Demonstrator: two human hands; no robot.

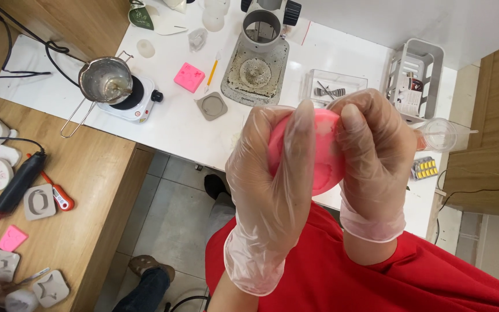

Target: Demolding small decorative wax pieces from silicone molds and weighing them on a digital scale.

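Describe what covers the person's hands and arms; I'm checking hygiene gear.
The left hand and the right hand each wear a thin, clear, loose, wrinkled disposable glove with a cuff at the wrist. The forearms are bare below the cuffs. A red garment covers the lap.

A white table (174, 124) runs across the upper part of the view. To its left a wooden table (88, 173) meets it at a right angle. Below the white table lies a floor (174, 219) of pale grey tiles. To its right stands wooden cabinetry (495, 150). The light is bright and even.
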